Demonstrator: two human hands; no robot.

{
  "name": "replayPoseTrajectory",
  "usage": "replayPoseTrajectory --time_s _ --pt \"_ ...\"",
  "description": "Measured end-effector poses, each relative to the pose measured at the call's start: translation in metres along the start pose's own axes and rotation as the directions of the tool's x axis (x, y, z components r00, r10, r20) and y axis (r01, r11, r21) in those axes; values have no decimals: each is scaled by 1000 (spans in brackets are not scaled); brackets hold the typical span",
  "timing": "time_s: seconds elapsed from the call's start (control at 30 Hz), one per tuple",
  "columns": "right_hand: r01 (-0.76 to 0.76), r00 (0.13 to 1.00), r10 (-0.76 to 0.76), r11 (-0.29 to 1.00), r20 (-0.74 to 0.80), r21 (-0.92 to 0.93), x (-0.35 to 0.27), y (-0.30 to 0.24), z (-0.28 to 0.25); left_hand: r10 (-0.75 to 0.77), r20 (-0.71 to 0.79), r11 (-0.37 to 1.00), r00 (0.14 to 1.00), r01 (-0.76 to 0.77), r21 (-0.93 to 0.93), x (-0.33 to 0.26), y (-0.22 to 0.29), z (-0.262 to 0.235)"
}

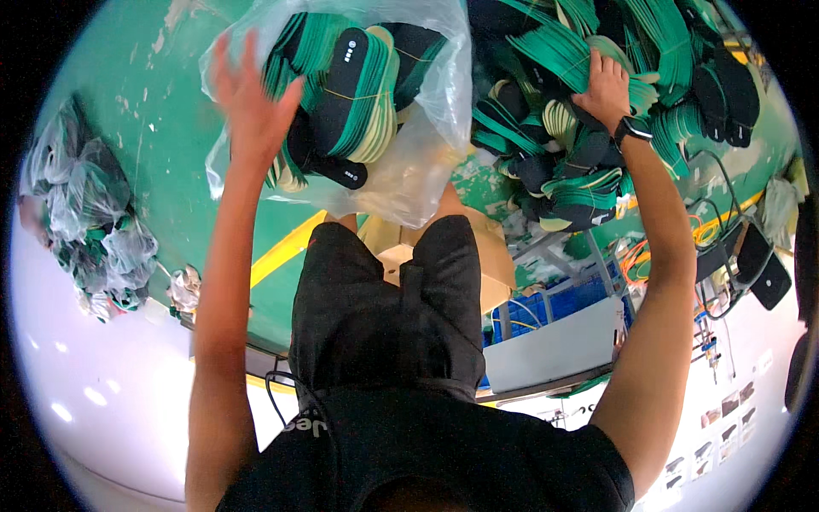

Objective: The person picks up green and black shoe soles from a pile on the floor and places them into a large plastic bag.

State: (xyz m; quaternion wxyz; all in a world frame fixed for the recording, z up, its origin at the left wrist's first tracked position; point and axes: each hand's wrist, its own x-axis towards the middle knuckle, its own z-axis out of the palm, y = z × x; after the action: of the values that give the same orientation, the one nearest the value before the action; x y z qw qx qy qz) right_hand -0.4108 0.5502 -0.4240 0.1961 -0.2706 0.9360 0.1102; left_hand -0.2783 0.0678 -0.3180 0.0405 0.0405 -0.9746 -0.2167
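Bagged green-black insoles (354, 94), floor pile (589, 102)

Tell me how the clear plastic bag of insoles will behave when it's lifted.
The clear plastic bag looks thin and crumpled, so probably floppy and slippery. Banded insole bundles fill it, so it likely sags. The left hand touches its side.

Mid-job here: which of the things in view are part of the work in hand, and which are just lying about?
In hand:
- left hand, open, at the clear plastic bag
- bundled insoles in bag
- right hand gripping a bundle on the insole pile

Lying about:
- crumpled bags on the green floor
- blue crate
- grey tray
- cables
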Motion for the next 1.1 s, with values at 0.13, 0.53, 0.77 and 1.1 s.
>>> replayPoseTrajectory --time_s 0.13,0.53,0.77,1.1 --pt "-40 961 154 898 -228 438 -55 -32 -26 473 -85 847 877 -425 319 77 32 72" --pt "-109 989 55 -339 136 934 -87 -315 -137 594 489 758 639 -649 -73 214 58 96" --pt "55 928 345 -502 142 863 25 -326 -42 597 464 754 654 -655 -47 224 64 101" --pt "-399 617 770 125 165 908 -59 -376 -41 572 432 783 697 -621 -33 206 64 86"
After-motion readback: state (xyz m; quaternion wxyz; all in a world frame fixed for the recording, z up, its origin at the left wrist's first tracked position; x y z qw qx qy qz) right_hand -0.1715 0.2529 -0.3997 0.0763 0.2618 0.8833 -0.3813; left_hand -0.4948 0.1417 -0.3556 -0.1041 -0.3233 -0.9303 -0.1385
